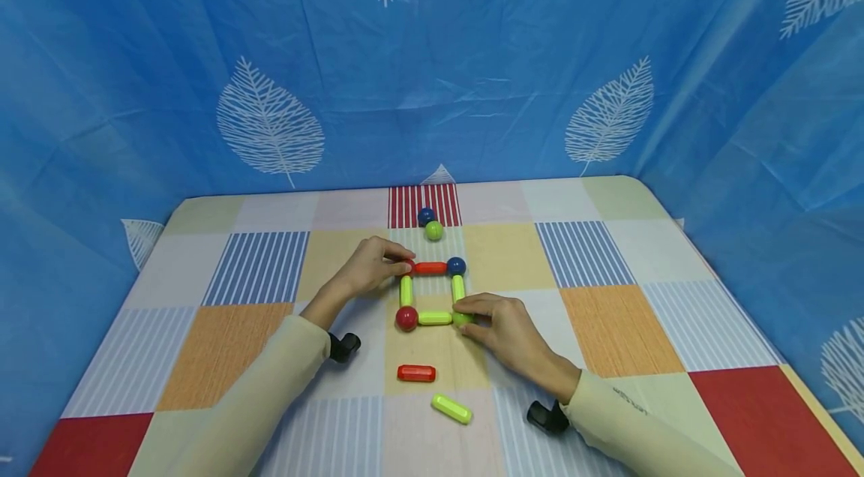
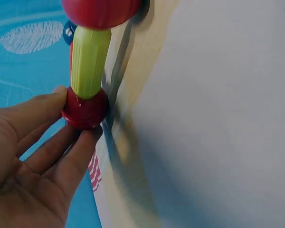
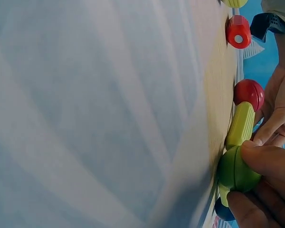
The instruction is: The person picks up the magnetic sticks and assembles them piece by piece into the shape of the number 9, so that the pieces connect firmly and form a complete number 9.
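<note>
Blue leaf-printed cloth [image 1: 432, 87] hangs behind the patchwork-covered desk [image 1: 509, 256]. Near its middle is a square of rods and balls [image 1: 435, 318]. The left hand [image 1: 370, 265] pinches the far-left red ball [image 2: 85, 113], the right hand [image 1: 506, 325] the near-right green ball [image 3: 236, 171]. They seem to adjust these corners, so the next move probably calls for steady, gentle pressure. Both balls are partly hidden by the hands; whether the square lies flat, I cannot tell.

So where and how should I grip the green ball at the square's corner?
Pinch the green ball across its round body, probably best from the near right: green sticks join its left and far sides, leaving the near and right stick-free.
</note>
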`<state>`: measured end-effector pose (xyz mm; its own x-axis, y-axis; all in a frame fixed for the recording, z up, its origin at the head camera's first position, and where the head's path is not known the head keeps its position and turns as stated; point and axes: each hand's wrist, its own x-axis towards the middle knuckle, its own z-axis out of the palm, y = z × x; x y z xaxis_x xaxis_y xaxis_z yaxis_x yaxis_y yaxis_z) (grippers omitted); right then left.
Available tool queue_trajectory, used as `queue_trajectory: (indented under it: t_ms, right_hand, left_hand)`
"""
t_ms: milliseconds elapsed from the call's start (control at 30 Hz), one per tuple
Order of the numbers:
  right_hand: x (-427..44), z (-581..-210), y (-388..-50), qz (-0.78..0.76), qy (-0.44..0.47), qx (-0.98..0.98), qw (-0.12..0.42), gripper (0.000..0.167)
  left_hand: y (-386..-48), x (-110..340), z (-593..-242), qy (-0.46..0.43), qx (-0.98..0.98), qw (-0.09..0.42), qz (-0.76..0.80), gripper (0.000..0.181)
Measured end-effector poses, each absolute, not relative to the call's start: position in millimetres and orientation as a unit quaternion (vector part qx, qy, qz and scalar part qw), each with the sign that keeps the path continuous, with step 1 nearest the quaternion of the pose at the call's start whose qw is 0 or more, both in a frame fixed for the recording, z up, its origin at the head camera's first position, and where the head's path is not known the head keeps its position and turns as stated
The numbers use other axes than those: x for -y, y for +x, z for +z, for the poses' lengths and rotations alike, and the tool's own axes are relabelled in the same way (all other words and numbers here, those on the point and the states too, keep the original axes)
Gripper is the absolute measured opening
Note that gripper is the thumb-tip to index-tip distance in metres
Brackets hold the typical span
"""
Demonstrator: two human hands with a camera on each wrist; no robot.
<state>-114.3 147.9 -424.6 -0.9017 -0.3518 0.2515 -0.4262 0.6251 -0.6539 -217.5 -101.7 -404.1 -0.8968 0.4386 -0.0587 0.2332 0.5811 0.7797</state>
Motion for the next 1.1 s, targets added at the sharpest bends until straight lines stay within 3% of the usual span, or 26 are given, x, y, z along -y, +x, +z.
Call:
queue_trajectory:
  t_ms: [167,367,667,1100]
  right_hand:
    - [-148,-423,-114,0.374,0.217,0.901,0.042,0.033]
    - [-148,-422,-116,0.377,0.219,0.899,0.039,0.034]
    - [-148,-421,-118,0.388,0.208,0.898,0.014,0.033]
    - [-150,-423,-116,0.39,0.203,0.898,0.019,0.032]
  left_hand:
    - [-207,103,-396,0.2,-0.889,0.086,0.404,0.036]
    - [-179,102,-385,0.214,-0.896,0.06,0.383,0.031]
    - [-146,97,-391,0.199,-0.9,0.085,0.378,0.019]
    - [-144,94,-391,0.204,-0.898,0.098,0.376,0.012]
